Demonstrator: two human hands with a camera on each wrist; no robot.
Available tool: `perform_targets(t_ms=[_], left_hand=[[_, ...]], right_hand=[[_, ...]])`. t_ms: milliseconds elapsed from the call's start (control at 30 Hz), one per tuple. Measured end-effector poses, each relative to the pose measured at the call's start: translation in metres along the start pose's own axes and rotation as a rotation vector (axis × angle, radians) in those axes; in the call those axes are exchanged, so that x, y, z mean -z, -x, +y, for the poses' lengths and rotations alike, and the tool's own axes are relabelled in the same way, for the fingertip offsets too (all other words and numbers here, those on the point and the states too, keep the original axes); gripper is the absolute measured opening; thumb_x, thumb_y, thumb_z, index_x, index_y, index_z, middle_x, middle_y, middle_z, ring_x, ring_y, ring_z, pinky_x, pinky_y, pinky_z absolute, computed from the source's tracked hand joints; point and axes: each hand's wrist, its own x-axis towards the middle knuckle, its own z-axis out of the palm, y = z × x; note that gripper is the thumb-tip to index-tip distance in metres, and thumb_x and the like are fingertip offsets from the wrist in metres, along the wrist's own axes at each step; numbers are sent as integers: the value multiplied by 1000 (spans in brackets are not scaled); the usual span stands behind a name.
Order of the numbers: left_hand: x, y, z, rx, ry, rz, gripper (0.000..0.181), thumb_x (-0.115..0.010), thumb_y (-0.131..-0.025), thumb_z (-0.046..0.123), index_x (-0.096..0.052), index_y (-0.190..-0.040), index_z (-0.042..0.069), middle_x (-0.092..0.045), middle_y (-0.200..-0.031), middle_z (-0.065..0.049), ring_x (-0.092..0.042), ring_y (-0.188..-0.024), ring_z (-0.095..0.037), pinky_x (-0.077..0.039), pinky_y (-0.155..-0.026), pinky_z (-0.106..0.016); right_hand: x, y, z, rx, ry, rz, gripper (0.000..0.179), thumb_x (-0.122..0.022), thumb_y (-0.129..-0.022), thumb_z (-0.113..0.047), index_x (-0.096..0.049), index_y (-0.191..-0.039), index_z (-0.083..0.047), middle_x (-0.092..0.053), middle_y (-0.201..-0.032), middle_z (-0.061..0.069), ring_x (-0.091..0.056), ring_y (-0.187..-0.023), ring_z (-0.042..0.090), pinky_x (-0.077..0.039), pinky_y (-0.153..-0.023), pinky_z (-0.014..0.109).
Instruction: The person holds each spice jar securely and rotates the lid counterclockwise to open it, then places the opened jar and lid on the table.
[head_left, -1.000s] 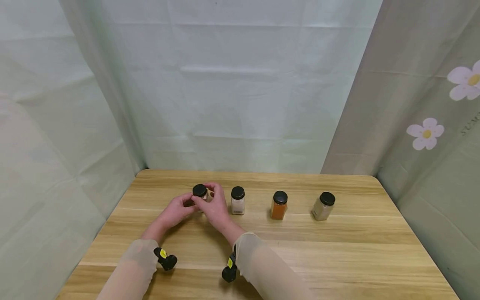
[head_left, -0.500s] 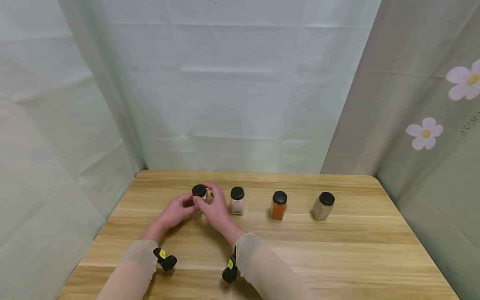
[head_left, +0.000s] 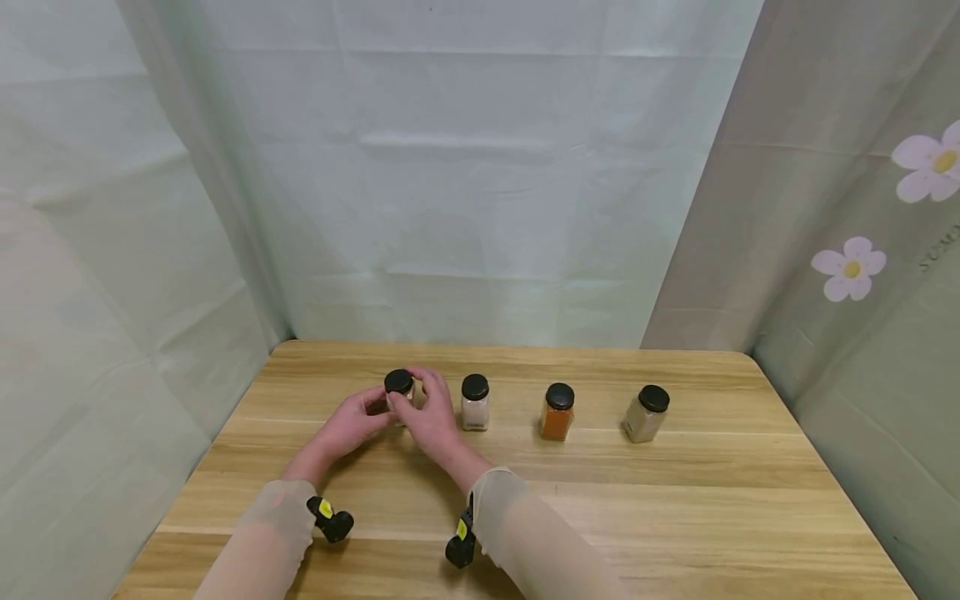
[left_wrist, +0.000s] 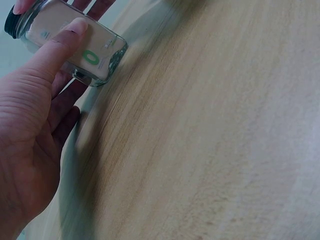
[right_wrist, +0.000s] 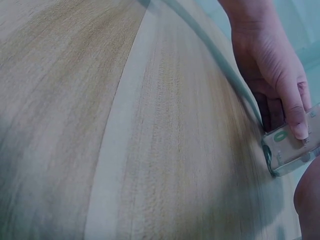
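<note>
A small glass spice jar (head_left: pixel 399 382) with a black lid and pale powder stands at the left of the table. My left hand (head_left: pixel 358 421) grips its body; the left wrist view shows the thumb across the label of the jar (left_wrist: pixel 95 47). My right hand (head_left: pixel 433 417) holds the same jar from the right, its thumb in front and fingers reaching behind near the lid. A fingertip lies by the lid (left_wrist: pixel 11 25) in the left wrist view. Part of the jar (right_wrist: pixel 287 150) shows in the right wrist view, where its lid is out of frame.
To the right stand a jar of whitish contents (head_left: pixel 476 410), a jar of orange powder (head_left: pixel 557 421) and a jar of beige powder (head_left: pixel 642 421), all black-lidded. Wooden table (head_left: pixel 675 517) extends toward the front. Pale curtains (head_left: pixel 480 208) hang behind and at both sides.
Almost nothing differs. Both hands stay on the jar, with only a slight shift of the right hand's thumb.
</note>
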Motion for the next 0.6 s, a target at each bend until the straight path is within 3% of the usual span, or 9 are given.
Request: perform_targets(t_ms=[233, 600], left_hand=[[-1, 1, 1, -3, -20, 13, 51, -73, -97, 28, -60, -144, 13, -61, -141, -9, -53, -132, -28, -44, -106, -43], [0, 0, 0, -11, -18, 14, 52, -73, -97, 29, -59, -146, 14, -61, -141, -8, -53, -131, -27, -42, -106, -42]], right_hand=[[1, 0, -1, -1, 6, 4, 45, -72, -97, -37, -60, -139, -27, -48, -143, -8, -44, -137, 18, -39, -111, 44], [1, 0, -1, 32, -6, -4, 46, -71, -98, -35, -59, -141, -23, -50, -142, -6, -45, -136, 25, -40, -110, 48]])
